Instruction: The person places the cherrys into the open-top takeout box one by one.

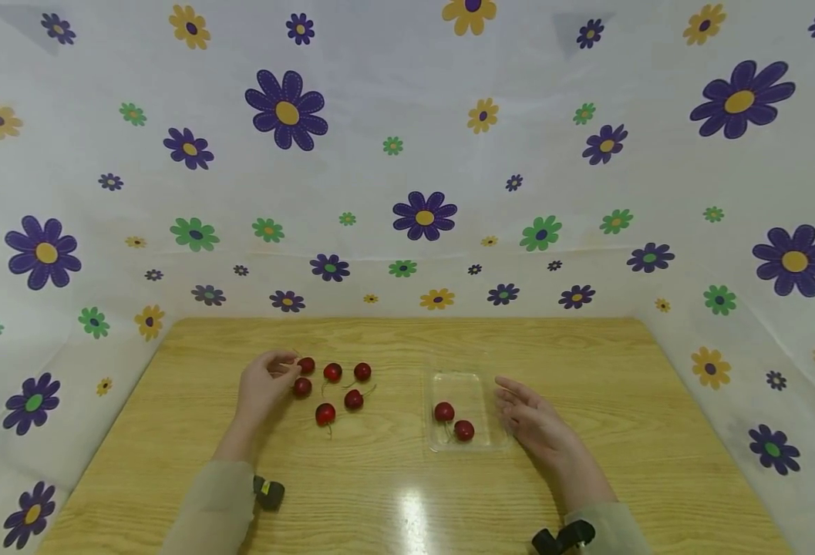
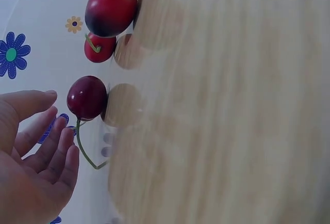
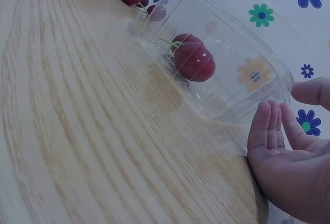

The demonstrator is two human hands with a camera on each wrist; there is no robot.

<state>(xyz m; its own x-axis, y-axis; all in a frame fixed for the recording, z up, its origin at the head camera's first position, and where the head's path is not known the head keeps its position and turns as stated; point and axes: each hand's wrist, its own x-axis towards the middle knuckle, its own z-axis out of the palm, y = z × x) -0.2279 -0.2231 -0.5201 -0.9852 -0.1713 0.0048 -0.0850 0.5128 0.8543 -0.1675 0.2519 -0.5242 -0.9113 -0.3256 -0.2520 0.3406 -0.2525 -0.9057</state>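
Observation:
My left hand [image 1: 260, 389] reaches to the left edge of a group of cherries. Its thumb and fingers are spread apart in the left wrist view, close beside a dark red cherry [image 2: 86, 97] with a long green stem. Near those fingers lie another cherry [image 1: 301, 387] and a brighter red cherry [image 1: 325, 415]. On the right, a clear plastic container [image 1: 435, 445] holds two cherries, one at the front [image 1: 464, 430] and one behind it [image 1: 444, 412]. Relaxed fingers of my right hand [image 1: 539, 426] rest at the container's right wall, the thumb apart from them.
Further cherries, among them one at the back right [image 1: 362, 372] and one below it [image 1: 354, 399], lie between the left hand and the container. A wooden table [image 1: 351, 501] bears everything. White cloth [image 1: 351, 169] with printed flowers surrounds its back and sides.

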